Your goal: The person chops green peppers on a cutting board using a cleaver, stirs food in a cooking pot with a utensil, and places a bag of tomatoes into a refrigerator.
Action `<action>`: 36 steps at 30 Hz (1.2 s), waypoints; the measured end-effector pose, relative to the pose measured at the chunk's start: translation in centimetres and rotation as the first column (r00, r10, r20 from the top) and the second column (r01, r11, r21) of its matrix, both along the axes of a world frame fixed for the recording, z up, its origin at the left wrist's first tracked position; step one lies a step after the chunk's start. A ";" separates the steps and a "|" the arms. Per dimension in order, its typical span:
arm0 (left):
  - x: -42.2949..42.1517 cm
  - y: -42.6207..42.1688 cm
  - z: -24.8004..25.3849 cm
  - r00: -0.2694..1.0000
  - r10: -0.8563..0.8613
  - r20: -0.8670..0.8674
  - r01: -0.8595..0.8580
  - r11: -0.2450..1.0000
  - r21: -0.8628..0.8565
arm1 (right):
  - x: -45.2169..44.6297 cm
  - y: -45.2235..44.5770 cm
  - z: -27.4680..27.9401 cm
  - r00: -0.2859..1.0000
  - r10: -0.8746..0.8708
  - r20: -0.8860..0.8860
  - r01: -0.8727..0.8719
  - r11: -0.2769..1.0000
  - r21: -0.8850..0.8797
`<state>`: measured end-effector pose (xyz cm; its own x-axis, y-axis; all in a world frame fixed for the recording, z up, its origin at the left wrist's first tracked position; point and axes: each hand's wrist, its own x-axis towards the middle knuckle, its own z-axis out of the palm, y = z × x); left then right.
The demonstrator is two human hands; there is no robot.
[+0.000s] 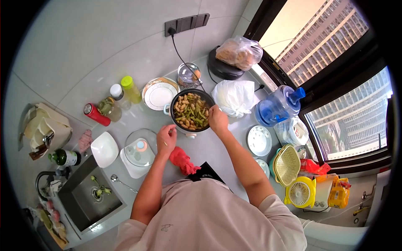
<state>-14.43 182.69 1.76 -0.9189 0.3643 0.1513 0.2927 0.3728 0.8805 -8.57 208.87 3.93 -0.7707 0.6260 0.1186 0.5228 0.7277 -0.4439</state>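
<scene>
A black-lined electric pot [172,119] with a pale outside stands on the counter, filled with peanuts in their shells [181,103] and green edamame pods [197,112]. My right hand [218,120] is closed at the pot's right rim, where the opposite handle would sit; its grip hides that part. Just below the pot's left side, my left hand [166,139] is held with fingers curled together, apart from the pot. Whatever is between those fingers is too small to make out. Beneath that hand lies a crumpled red cloth [183,160]. A glass lid [135,157] rests left of my left wrist.
Plates [161,95] and bottles [131,90] stand along the wall, with a white bowl [104,149] and sink [71,200] at left. On the right are a white plastic bag [234,97], a water jug [274,107], plates [259,140], baskets [287,165] and a yellow fan [300,192].
</scene>
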 end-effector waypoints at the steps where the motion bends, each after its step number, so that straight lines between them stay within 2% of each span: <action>1: -0.1 -0.1 0.0 1.000 0.006 0.002 -0.006 1.000 0.000 | 0.4 -1.1 0.1 0.999 0.038 -0.011 -0.038 0.999 0.017; 4: 0.0 -0.2 -0.6 1.000 0.022 -0.004 -0.022 1.000 -0.019 | 2.5 -3.3 0.4 0.993 0.113 0.030 -0.115 0.991 0.067; 6: -0.2 0.1 -0.8 0.999 0.029 -0.012 -0.029 1.000 -0.004 | 4.4 -4.1 -0.1 0.943 0.331 0.047 -0.329 0.896 0.297; 7: -0.3 0.3 -0.8 1.000 0.028 -0.010 -0.028 1.000 -0.002 | 5.3 -4.7 0.2 0.943 0.329 0.050 -0.329 0.896 0.298; 9: -0.3 0.7 -0.8 1.000 0.013 0.002 -0.013 1.000 -0.007 | 6.7 -5.6 0.5 0.881 0.474 0.002 -0.428 0.793 0.434; 12: -0.4 0.8 -0.7 1.000 0.016 0.004 -0.016 1.000 0.001 | 6.9 -4.5 0.9 0.888 0.460 -0.011 -0.399 0.781 0.481; 14: -0.6 0.7 -0.9 0.999 0.025 0.022 -0.025 1.000 0.006 | 5.9 -2.4 2.2 0.887 0.461 -0.013 -0.416 0.811 0.412; 16: -0.7 0.6 -0.9 0.999 0.033 0.035 -0.033 0.999 0.010 | 3.8 -0.4 3.2 0.967 0.249 -0.061 -0.230 0.947 0.227; 19: -0.8 0.1 -0.7 0.998 0.060 0.019 -0.060 0.998 0.020 | -0.7 2.8 4.0 0.981 0.193 -0.019 -0.188 0.972 0.139; 21: -0.7 -0.3 -0.3 0.998 0.059 0.002 -0.059 0.998 -0.034 | -3.9 4.0 2.7 0.979 0.202 -0.034 -0.198 0.976 0.094; 24: -0.7 -0.7 -0.4 0.997 0.074 -0.013 -0.074 0.997 -0.029 | -6.6 3.3 1.1 0.969 0.238 -0.061 -0.239 0.971 -0.007; 26: -0.8 -0.9 -0.6 0.997 0.080 -0.023 -0.080 0.996 -0.024 | -6.8 1.7 0.9 0.930 0.350 -0.111 -0.356 0.934 -0.040; 28: -0.9 -1.0 -0.8 0.996 0.088 -0.024 -0.089 0.996 -0.017 | -6.0 0.4 1.6 0.931 0.362 -0.048 -0.363 0.932 -0.021; 30: -0.8 -1.0 -0.9 0.995 0.092 -0.045 -0.093 0.995 -0.038 | -4.1 -0.3 1.4 0.842 0.529 -0.106 -0.509 0.844 0.168; 31: -0.8 -0.9 -1.0 0.995 0.093 -0.042 -0.094 0.995 -0.037 | -2.9 -0.6 1.6 0.832 0.555 -0.001 -0.534 0.800 0.273; 32: -0.8 -0.8 -1.2 0.995 0.096 -0.036 -0.098 0.995 -0.037 | -1.7 -0.9 1.8 0.832 0.554 0.002 -0.534 0.801 0.272; 34: -0.8 -0.3 -1.2 0.995 0.094 -0.028 -0.095 0.995 -0.036 | 1.0 -1.2 2.2 0.715 0.699 -0.029 -0.643 0.672 0.368; 36: -0.8 0.2 -1.0 0.997 0.074 0.007 -0.074 0.997 -0.033 | 3.1 -1.5 2.2 0.718 0.695 0.034 -0.649 0.651 0.395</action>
<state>-15.26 182.92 0.74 -0.9447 0.3002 0.1324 0.2560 0.4221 0.8697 -5.44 207.41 6.11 -0.9295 -0.1648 0.3300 -0.2087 0.9726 -0.1021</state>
